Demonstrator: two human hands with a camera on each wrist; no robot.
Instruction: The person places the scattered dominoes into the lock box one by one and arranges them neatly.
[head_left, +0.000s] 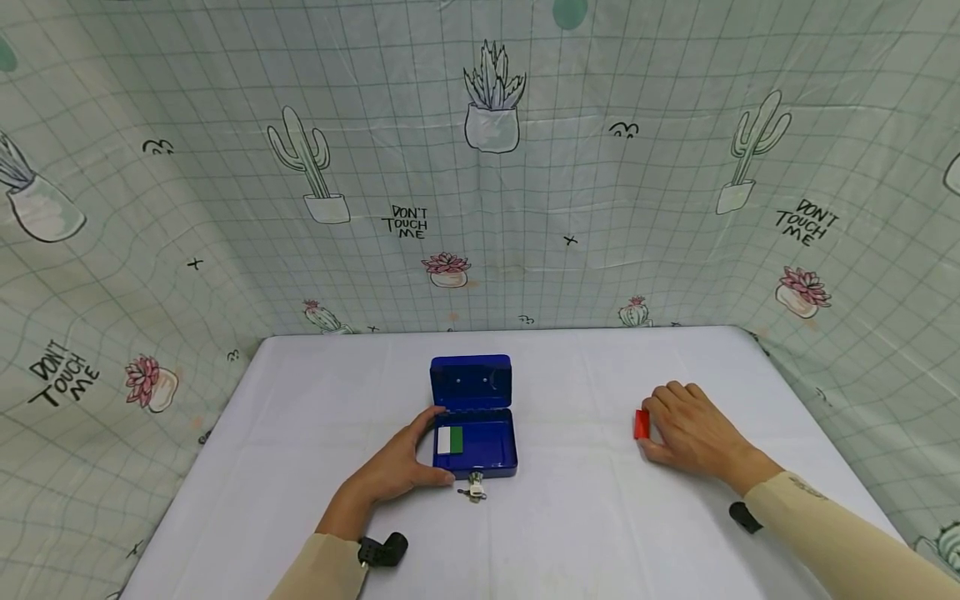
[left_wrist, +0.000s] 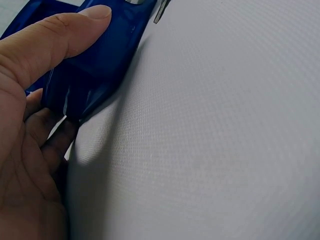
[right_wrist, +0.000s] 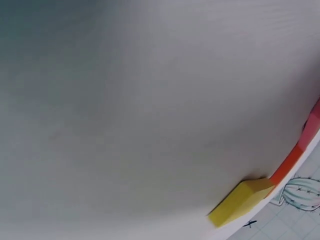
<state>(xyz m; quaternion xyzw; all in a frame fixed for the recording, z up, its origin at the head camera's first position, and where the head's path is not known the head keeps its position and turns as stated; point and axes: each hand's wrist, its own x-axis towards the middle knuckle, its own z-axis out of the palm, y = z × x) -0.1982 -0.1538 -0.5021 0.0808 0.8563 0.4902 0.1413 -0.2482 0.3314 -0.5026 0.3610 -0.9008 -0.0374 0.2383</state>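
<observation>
A blue metal cash box [head_left: 480, 463] stands on the white table with its lid [head_left: 471, 382] raised. My left hand [head_left: 401, 461] grips its left side, thumb at the front wall and fingers at the back; the left wrist view shows the thumb [left_wrist: 60, 42] on the blue wall. Inside, at the left, lie a white block [head_left: 444, 440] and a green block [head_left: 457, 440]. Keys [head_left: 475, 489] hang from the front lock. Off to the right, my right hand [head_left: 688, 433] holds a red block [head_left: 641, 424] between thumb and fingers, partly covering it.
In the right wrist view a yellow block [right_wrist: 240, 201], an orange block [right_wrist: 286, 169] and a pink block [right_wrist: 311, 127] line up along the lower right. Behind the table [head_left: 570, 517] hangs a grid-patterned cloth [head_left: 525, 192] with plant drawings, which also closes both sides.
</observation>
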